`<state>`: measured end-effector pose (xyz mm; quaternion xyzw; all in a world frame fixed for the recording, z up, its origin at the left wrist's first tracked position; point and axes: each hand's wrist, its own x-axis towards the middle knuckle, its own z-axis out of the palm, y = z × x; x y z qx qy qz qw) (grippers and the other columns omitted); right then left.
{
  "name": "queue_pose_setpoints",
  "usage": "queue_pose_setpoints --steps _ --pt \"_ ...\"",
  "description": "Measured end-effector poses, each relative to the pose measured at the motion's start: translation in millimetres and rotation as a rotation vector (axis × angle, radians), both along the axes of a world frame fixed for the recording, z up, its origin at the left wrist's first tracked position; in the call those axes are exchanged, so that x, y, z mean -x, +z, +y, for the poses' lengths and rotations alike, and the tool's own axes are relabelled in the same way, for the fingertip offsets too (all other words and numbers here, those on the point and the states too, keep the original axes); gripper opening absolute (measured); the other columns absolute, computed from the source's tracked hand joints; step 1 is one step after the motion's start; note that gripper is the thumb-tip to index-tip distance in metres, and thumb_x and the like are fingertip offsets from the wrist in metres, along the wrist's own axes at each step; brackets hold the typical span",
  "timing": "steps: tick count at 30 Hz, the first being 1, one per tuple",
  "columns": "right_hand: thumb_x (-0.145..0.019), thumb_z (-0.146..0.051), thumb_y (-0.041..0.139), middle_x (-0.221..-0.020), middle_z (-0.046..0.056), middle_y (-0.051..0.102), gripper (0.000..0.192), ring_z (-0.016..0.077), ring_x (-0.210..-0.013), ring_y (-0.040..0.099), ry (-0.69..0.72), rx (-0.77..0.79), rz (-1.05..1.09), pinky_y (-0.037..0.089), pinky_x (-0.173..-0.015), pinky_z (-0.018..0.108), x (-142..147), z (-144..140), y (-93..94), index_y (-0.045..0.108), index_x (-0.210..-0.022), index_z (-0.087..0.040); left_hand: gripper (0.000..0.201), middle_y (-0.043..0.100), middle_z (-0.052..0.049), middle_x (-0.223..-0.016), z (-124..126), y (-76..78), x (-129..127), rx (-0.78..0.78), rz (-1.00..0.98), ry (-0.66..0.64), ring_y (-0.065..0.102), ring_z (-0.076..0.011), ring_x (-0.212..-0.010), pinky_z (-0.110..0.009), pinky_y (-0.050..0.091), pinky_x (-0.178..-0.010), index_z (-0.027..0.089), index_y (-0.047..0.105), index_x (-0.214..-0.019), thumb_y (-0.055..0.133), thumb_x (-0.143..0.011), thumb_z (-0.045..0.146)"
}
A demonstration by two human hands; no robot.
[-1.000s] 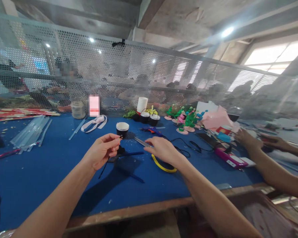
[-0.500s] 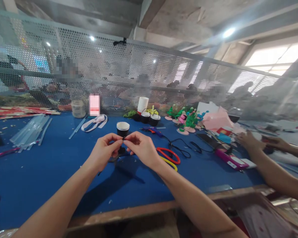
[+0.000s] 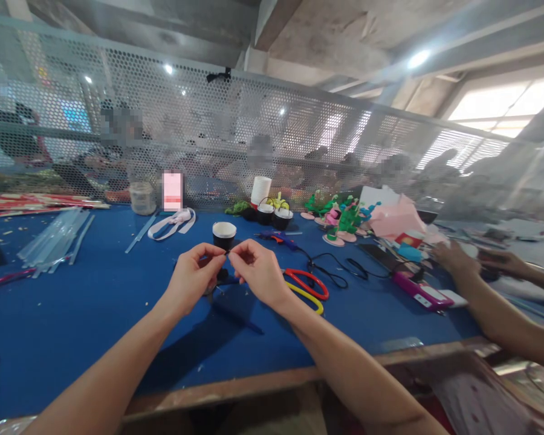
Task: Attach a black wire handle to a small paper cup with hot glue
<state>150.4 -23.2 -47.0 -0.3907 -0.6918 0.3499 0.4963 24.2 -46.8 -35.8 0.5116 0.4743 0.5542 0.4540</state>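
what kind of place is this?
Likely a handicraft assembly workshop: a long blue-covered workbench with clear glue sticks, red-handled scissors and small green and pink foam figures, and other people seated behind a perforated metal partition.

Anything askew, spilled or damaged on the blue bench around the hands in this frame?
Nothing damaged or spilled. The left hand and right hand pinch a small dark piece together above the blue table. Small pale scraps dot the table, and the scissors lie beside the right wrist. The black cup stands upright.
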Motion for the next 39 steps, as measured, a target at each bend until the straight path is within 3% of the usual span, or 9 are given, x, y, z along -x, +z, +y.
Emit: queue_pose_setpoints --steps 12,21,28,39 --pt "-0.066 -0.026 0.054 -0.049 -0.005 0.049 0.012 0.0041 -0.038 0.044 0.093 0.166 0.214 0.038 -0.035 0.016 1.6 -1.2 6.9 0.050 -0.065 -0.015 0.021 0.038 0.009 -0.041 1.8 -3.6 -0.7 0.051 -0.194 -0.109 0.028 -0.0010 -0.033 -0.014 0.018 -0.034 0.015 0.050 -0.067 0.064 -0.056 0.027" --pt "-0.065 -0.023 0.056 -0.051 -0.004 0.052 0.010 0.0047 -0.039 0.046 0.127 0.222 0.305 0.040 -0.034 0.017 2.9 -0.6 3.7 0.052 -0.067 -0.014 0.010 0.043 0.007 -0.044 2.2 -6.5 -1.5 -0.091 0.105 0.042 0.033 -0.0043 -0.037 -0.017 0.024 -0.036 0.016 0.051 -0.068 0.056 -0.064 0.024" --pt "-0.065 -0.021 0.055 -0.056 -0.002 0.055 0.010 0.0061 -0.042 0.049 0.155 0.242 0.345 0.043 -0.036 0.019 4.2 -0.6 2.0 0.053 -0.071 -0.013 0.007 0.054 0.001 -0.062 0.1 -7.3 -0.1 -0.253 0.357 0.150 0.048 -0.0099 -0.055 -0.021 0.036 -0.049 0.016 0.052 -0.070 0.051 -0.069 0.022" --pt "-0.072 -0.037 0.051 -0.054 -0.003 0.051 0.024 0.0048 -0.039 0.045 0.157 0.205 0.366 0.039 -0.032 0.017 11.6 0.6 -4.2 0.051 -0.065 -0.014 0.006 0.053 0.000 -0.068 0.4 -13.9 0.6 -0.366 0.566 0.238 0.050 -0.0114 -0.062 -0.022 0.039 -0.055 0.017 0.051 -0.070 0.046 -0.071 0.016"
